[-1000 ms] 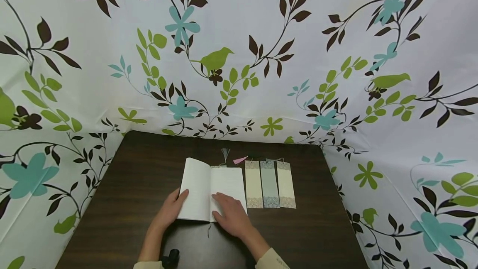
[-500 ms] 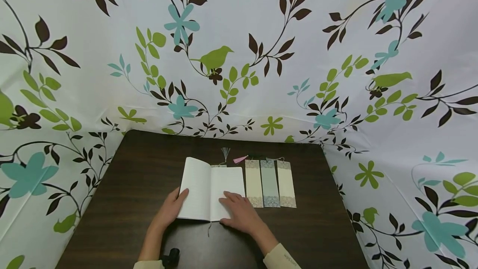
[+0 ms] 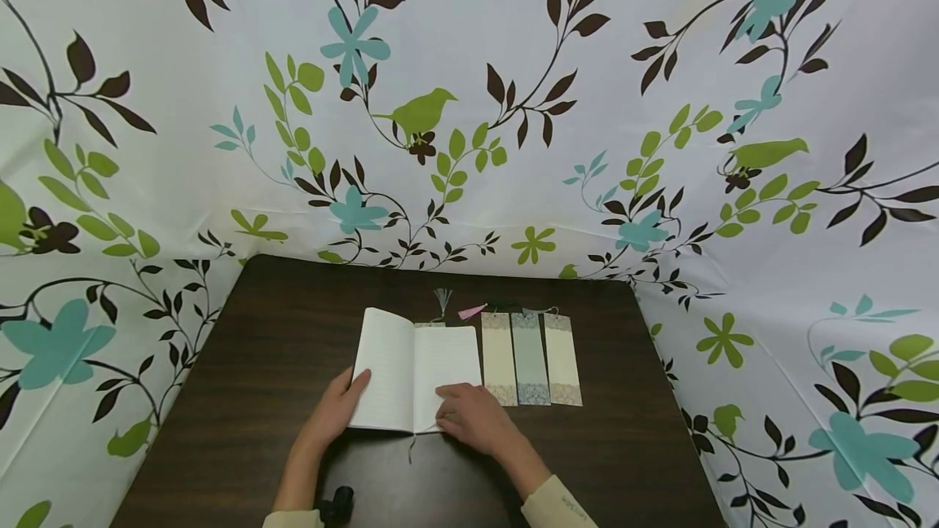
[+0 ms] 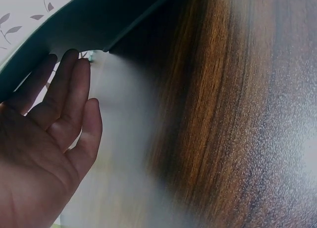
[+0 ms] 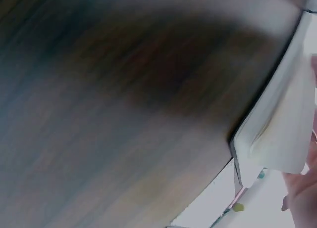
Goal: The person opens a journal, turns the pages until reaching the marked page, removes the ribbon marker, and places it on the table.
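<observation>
An open notebook (image 3: 385, 373) with white pages lies before me, its ribbon (image 3: 411, 451) hanging from the lower edge. My left hand (image 3: 333, 410) grips the left side, thumb over the page. Its fingers (image 4: 79, 94) lie against the underside of the dark green cover (image 4: 124, 15) in the left wrist view. On the lower right page, my right hand (image 3: 477, 418) has its index finger stretched out and the other fingers bent. The right wrist view shows a page (image 5: 285, 134) curving up beside that hand (image 5: 307, 193), which pinches it near the bottom.
Three bookmarks lie right of the notebook: a cream one (image 3: 499, 357), a grey-blue one (image 3: 531, 357) and another cream one (image 3: 562, 357). A pink tassel (image 3: 472, 314) and a grey tassel (image 3: 443, 301) lie behind. Patterned cloth (image 3: 469, 104) surrounds the dark wooden table (image 3: 616, 463).
My right hand has slid rightward from near the notebook's fold to the right page's lower part, and its fingers have bent. The left hand keeps its place.
</observation>
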`<state>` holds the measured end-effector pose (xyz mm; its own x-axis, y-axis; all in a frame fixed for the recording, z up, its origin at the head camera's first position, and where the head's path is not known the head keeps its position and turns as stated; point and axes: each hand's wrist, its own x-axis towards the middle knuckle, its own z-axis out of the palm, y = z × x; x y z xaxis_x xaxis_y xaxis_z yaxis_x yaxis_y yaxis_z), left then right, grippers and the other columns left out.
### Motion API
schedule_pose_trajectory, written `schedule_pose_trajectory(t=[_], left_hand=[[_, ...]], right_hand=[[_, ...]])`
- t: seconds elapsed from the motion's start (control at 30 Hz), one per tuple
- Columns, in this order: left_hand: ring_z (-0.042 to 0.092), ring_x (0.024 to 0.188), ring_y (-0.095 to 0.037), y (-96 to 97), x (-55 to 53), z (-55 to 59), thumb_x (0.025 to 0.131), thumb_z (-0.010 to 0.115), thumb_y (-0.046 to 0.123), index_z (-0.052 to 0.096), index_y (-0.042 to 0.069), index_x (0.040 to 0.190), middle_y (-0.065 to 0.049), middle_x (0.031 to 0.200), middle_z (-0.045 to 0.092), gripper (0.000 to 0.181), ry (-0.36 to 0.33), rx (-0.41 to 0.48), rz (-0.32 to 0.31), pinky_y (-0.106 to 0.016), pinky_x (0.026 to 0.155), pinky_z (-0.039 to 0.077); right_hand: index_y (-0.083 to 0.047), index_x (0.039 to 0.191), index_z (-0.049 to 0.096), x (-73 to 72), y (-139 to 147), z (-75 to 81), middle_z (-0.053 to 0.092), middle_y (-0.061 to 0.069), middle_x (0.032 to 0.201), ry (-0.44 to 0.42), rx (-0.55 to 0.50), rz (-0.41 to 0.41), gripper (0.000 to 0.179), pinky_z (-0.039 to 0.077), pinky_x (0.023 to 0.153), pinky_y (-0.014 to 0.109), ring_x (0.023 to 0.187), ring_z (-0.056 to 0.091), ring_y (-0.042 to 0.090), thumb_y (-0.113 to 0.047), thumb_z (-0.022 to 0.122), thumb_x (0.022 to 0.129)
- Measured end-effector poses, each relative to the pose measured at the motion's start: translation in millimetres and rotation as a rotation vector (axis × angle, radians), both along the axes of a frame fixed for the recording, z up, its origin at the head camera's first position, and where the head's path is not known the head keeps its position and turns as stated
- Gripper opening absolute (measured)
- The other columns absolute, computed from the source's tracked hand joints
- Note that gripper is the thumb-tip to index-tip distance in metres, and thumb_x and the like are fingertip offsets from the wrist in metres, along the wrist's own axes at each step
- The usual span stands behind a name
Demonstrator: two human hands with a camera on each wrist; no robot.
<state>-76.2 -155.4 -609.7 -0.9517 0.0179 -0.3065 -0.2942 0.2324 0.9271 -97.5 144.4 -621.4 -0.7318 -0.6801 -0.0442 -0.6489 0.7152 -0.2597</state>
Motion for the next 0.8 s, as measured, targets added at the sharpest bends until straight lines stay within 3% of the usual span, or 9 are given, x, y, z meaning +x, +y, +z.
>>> schedule_pose_trajectory(t=[0.13,0.3,0.57,0.8], left_hand=[[0.068,0.104,-0.02,-0.6,-1.5,-1.6,0.117,0.045,0.042,0.039,-0.005,0.163,-0.023,0.136,0.068,0.066,0.001,-0.007,-0.002,-0.038,0.093,0.052],[0.067,0.106,-0.021,-1.8,-2.9,-4.4,0.117,0.046,0.04,0.039,-0.004,0.163,-0.023,0.137,0.068,0.064,-0.001,-0.01,0.005,-0.039,0.095,0.051],[0.067,0.107,-0.02,-1.6,-1.3,-0.2,0.117,0.045,0.043,0.039,-0.006,0.162,-0.023,0.138,0.068,0.067,0.005,-0.01,-0.005,-0.039,0.094,0.052],[0.068,0.106,-0.02,-1.1,0.3,0.5,0.117,0.045,0.044,0.038,-0.004,0.164,-0.023,0.138,0.068,0.067,0.004,0.006,-0.011,-0.037,0.092,0.052]], right_hand=[[-0.033,0.102,0.083,2.7,1.5,-1.2,0.074,-0.012,0.13,0.151,0.053,0.087,0.014,0.056,0.099,0.042,0.116,0.071,0.011,-0.036,0.07,0.107],[-0.031,0.1,0.077,7.2,1.3,-4.2,0.074,-0.013,0.119,0.25,0.08,0.126,0.012,0.055,0.094,0.034,0.105,0.07,0.008,-0.031,0.068,0.108],[-0.029,0.099,0.07,10.3,0.8,-11.5,0.071,-0.014,0.106,0.391,0.069,0.162,0.005,0.054,0.094,0.031,0.095,0.067,0.006,-0.029,0.072,0.103],[-0.028,0.1,0.066,13.0,1.6,-13.7,0.067,-0.013,0.105,0.464,0.058,0.173,0.012,0.053,0.097,0.034,0.095,0.066,0.007,-0.029,0.078,0.098]])
